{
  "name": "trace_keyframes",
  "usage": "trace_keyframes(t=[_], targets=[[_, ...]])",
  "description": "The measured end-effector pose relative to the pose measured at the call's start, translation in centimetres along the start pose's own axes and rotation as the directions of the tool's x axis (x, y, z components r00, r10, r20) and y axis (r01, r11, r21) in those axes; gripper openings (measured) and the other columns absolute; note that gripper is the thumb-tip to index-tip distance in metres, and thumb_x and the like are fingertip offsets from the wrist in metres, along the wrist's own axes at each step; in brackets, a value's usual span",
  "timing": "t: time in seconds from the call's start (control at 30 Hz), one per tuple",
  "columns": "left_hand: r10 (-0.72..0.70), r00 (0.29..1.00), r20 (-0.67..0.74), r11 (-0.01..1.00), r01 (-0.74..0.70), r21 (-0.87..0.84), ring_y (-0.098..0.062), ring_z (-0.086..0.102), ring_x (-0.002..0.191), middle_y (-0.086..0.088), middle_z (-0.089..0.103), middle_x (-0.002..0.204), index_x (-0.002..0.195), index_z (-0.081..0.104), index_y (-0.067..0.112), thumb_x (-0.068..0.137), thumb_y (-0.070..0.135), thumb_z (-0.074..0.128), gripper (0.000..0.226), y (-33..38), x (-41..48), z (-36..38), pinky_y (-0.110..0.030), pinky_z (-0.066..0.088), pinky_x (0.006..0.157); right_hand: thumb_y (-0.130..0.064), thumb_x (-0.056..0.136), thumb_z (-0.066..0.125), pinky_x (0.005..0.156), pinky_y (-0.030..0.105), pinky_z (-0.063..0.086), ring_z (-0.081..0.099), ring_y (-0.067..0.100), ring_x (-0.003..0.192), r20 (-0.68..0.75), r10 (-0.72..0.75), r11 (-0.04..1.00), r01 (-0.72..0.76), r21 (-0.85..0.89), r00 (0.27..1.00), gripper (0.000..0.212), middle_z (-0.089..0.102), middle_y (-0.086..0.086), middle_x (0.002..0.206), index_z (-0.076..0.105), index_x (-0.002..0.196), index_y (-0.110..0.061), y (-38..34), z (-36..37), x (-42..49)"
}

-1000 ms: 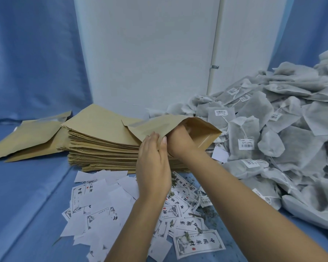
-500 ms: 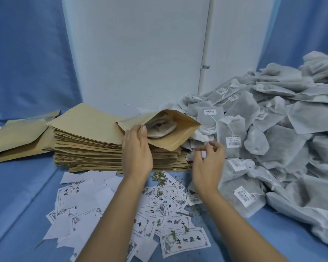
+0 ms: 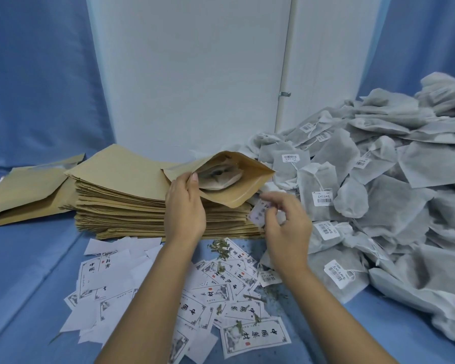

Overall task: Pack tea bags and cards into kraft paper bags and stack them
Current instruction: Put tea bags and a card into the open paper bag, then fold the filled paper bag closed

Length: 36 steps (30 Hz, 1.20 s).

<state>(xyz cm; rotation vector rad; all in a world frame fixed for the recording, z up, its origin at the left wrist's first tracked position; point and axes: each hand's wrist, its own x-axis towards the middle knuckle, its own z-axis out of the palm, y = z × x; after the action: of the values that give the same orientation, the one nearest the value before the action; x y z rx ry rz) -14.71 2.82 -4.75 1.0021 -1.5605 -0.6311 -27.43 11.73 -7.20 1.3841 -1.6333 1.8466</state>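
Gripping open brown kraft paper bag [image 3: 238, 197], grey tea bag [image 3: 218, 175] inside, with left hand [image 3: 185, 209]; pinching small white printed card [image 3: 260, 213] with right hand [image 3: 287, 228].

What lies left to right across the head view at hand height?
Loose kraft bags, stack of kraft bags, left hand gripping the open bag, right hand pinching a card, heap of tea bags.

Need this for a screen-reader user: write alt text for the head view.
A left hand holds open a brown kraft paper bag with a grey tea bag inside; the right hand pinches a small white printed card. A heap of grey tea bags lies right.
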Motion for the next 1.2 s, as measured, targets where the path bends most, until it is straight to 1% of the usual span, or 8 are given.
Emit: trace_keyframes(t=[0.17, 0.27, 0.43, 0.63, 0.87, 0.97, 1.1, 1.2], targets=[[0.027, 0.999, 0.037, 1.0, -0.027, -0.003, -0.022, 0.05, 0.115, -0.007, 0.058, 0.12, 0.126, 0.054, 0.009, 0.103, 0.032, 0.028, 0.042, -0.6, -0.1, -0.6, -0.035, 0.039, 0.097, 0.004, 0.087, 0.051, 0.084, 0.014, 0.048, 0.062, 0.004, 0.1, 0.001, -0.109, 0.94, 0.102, 0.324, 0.994, 0.041, 0.061, -0.021, 0.106, 0.055, 0.112, -0.028, -3.5, 1.0, 1.5], [0.049, 0.998, 0.049, 0.999, -0.049, -0.004, -0.021, 0.051, 0.116, -0.006, 0.058, 0.12, 0.127, 0.053, 0.009, 0.103, 0.033, 0.028, 0.043, -0.8, -0.7, -1.0, -0.04, 0.04, 0.1, 0.003, 0.089, 0.05, 0.084, 0.021, 0.05, 0.062, 0.008, 0.099, 0.106, -0.182, 0.97, 0.161, 0.18, 0.978, 0.028, 0.066, -0.003, 0.105, 0.062, 0.112, -0.01, -3.4, 2.0, 1.7], [0.075, 0.997, 0.034, 0.997, -0.074, -0.014, -0.02, 0.05, 0.116, -0.003, 0.059, 0.118, 0.125, 0.054, 0.011, 0.102, 0.034, 0.027, 0.043, -0.8, -1.6, -1.8, -0.042, 0.04, 0.099, -0.001, 0.09, 0.051, 0.077, 0.026, 0.047, 0.059, 0.013, 0.089, 0.447, -0.015, 0.989, 0.08, -0.127, 0.894, 0.018, 0.061, -0.002, 0.097, 0.061, 0.097, -0.013, -2.9, 3.9, 1.9], [0.059, 0.998, -0.007, 0.996, -0.06, -0.068, -0.017, 0.05, 0.115, 0.001, 0.059, 0.116, 0.124, 0.056, 0.013, 0.101, 0.035, 0.029, 0.041, -0.5, -2.7, -2.7, -0.039, 0.04, 0.099, -0.009, 0.088, 0.053, 0.064, 0.028, 0.033, 0.054, 0.026, 0.092, 0.488, 0.003, 0.861, 0.246, -0.445, 0.873, 0.02, 0.058, 0.005, 0.101, 0.072, 0.093, -0.015, -4.0, 5.8, 2.9], [0.059, 0.998, -0.002, 0.996, -0.059, -0.072, -0.02, 0.047, 0.119, -0.001, 0.058, 0.117, 0.124, 0.056, 0.012, 0.101, 0.033, 0.03, 0.04, -0.1, -3.5, -3.1, -0.04, 0.038, 0.101, -0.005, 0.086, 0.05, 0.057, 0.029, 0.036, 0.056, 0.028, 0.075, 0.603, 0.103, 0.818, 0.278, -0.504, 0.791, 0.025, 0.068, 0.009, 0.086, 0.073, 0.088, -0.014, -4.6, 6.3, 2.6], [0.041, 0.999, 0.003, 0.998, -0.041, -0.045, -0.018, 0.04, 0.128, -0.002, 0.049, 0.133, 0.123, 0.056, 0.017, 0.101, 0.035, 0.031, 0.038, -0.1, -3.5, -3.3, -0.025, 0.032, 0.1, -0.014, 0.09, 0.048, 0.057, 0.029, 0.036, 0.06, 0.029, 0.08, 0.548, 0.046, 0.806, 0.293, -0.514, 0.835, 0.021, 0.066, 0.004, 0.081, 0.068, 0.09, -0.017, -4.8, 5.3, 1.7], [-0.139, 0.99, -0.033, 0.987, 0.136, -0.08, 0.009, 0.042, 0.108, -0.006, 0.04, 0.128, 0.126, 0.053, 0.023, 0.097, 0.046, 0.033, 0.043, 0.1, -3.3, -3.9, -0.011, 0.026, 0.086, -0.025, 0.089, 0.047, 0.056, 0.023, 0.037, 0.055, 0.01, 0.063, 0.182, -0.072, 0.995, 0.085, -0.062, 0.981, 0.023, 0.064, -0.005, 0.073, 0.067, 0.086, -0.015, -5.1, 4.2, -1.3], [-0.203, 0.978, 0.043, 0.935, 0.207, -0.288, -0.003, 0.056, 0.099, 0.005, 0.057, 0.107, 0.115, 0.052, 0.024, 0.09, 0.059, 0.032, 0.047, 0.8, -3.3, -4.0, -0.03, 0.043, 0.089, -0.035, 0.09, 0.039, 0.048, 0.036, 0.041, 0.045, 0.017, 0.044, 0.343, -0.125, 0.979, 0.059, 0.197, 0.931, 0.046, 0.05, 0.002, 0.047, 0.055, 0.053, -0.012, -4.9, 4.4, -3.6]])
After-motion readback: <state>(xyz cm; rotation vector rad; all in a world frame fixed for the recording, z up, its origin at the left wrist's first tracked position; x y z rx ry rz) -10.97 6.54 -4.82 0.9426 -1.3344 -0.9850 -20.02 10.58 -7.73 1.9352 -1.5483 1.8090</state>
